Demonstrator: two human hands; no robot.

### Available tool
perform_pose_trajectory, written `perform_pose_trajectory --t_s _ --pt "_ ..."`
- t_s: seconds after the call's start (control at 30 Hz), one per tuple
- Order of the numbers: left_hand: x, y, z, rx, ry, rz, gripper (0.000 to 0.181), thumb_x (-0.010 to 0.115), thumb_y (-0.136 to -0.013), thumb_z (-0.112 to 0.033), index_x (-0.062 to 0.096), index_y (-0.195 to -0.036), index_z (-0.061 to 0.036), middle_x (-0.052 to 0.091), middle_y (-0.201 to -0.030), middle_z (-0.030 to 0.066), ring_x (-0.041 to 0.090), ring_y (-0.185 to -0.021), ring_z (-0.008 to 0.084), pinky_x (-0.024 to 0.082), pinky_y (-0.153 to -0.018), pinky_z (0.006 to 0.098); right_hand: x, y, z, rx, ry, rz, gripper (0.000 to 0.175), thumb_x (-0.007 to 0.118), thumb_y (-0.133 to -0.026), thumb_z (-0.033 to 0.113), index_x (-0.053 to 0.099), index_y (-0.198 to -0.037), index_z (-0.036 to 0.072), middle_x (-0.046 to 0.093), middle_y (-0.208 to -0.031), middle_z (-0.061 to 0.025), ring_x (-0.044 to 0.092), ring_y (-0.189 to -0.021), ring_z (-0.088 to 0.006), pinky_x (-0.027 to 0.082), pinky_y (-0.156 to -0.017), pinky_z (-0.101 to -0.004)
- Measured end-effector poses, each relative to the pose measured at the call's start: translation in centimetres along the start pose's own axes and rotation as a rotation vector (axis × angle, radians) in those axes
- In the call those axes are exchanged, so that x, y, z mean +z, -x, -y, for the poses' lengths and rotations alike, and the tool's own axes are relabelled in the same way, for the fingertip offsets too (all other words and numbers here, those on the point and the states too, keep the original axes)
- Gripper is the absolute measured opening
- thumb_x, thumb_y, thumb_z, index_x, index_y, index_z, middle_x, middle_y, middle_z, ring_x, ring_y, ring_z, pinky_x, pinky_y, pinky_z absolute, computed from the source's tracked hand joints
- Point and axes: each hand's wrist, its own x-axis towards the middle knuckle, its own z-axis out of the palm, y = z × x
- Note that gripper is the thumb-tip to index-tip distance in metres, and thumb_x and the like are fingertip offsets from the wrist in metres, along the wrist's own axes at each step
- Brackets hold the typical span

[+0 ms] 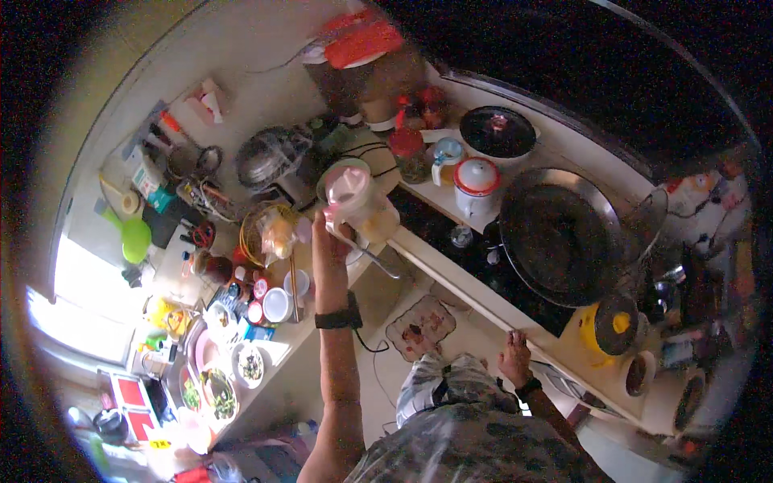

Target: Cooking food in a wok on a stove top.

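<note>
My left hand [331, 232] reaches out over the corner of the counter, its fingers at a pinkish plastic container [347, 188] with a pale rim. The container is blurred and tilted, and the fingers appear closed on its near side. Just below the hand, a metal utensil handle [380, 262] slants past the counter edge. A pale tub [379, 224] stands close by on the right. My right hand [515, 359] rests at the front edge of the right-hand counter, below the black cooktop [416, 211]; its finger pose is unclear.
A large wok [558, 235] sits on the cooktop, with a white enamel pot [477, 190] and a black lidded pot [498, 130] behind. At left are a pressure cooker [272, 157], a wire basket [253, 235] and plates of food [218, 392]. A patterned mat [421, 329] lies on the floor.
</note>
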Motion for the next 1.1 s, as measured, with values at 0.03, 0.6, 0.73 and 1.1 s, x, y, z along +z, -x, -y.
perform_pose_trajectory --t_s 0.03,0.6,0.73,1.1 --pt "-0.2 0.5 0.2 0.019 -0.002 -0.003 0.038 0.038 -0.089 -0.047 0.052 -0.104 -0.0155 0.054 -0.069 -0.0071 0.05 -0.059 0.0024 0.037 -0.049 0.0175 0.0 0.3 -0.1 -0.005 0.033 -0.016 0.064 0.065 -0.064 0.015 0.037 -0.119 -0.004 0.038 -0.116 -0.0218 0.038 -0.11 -0.0372 0.04 -0.088 -0.0422" --pt "-1.3 1.7 -0.6 0.209 0.078 -0.073 0.031 0.042 -0.087 -0.039 0.054 -0.094 -0.0117 0.055 -0.076 -0.0033 0.048 -0.066 0.0066 0.034 -0.06 0.0214 -1.8 -15.7 14.0 -0.308 -1.17 0.206 0.051 0.051 -0.088 0.029 0.029 -0.126 0.002 0.051 -0.11 -0.0169 0.059 -0.089 -0.0203 0.049 -0.07 -0.0304" --pt "-5.9 -2.7 1.1 0.27 -0.008 -0.132 0.029 0.044 -0.087 -0.037 0.054 -0.095 -0.0107 0.051 -0.072 -0.0039 0.045 -0.062 0.0063 0.034 -0.059 0.0213 -4.4 -18.3 18.6 -0.136 -1.256 0.553 0.041 0.05 -0.088 0.021 0.032 -0.121 0.003 0.055 -0.102 -0.0133 0.06 -0.083 -0.0178 0.05 -0.067 -0.028" --pt "-7.5 -9.5 2.2 0.138 -0.01 -0.196 0.042 0.039 -0.089 -0.039 0.051 -0.11 -0.0038 0.041 -0.071 -0.0053 0.033 -0.06 0.0039 0.029 -0.055 0.0176 -4.9 -25.5 20.6 0.16 -1.46 0.444 0.023 0.05 -0.087 0.02 0.044 -0.104 0.007 0.061 -0.083 -0.0076 0.061 -0.069 -0.0145 0.051 -0.057 -0.0255"
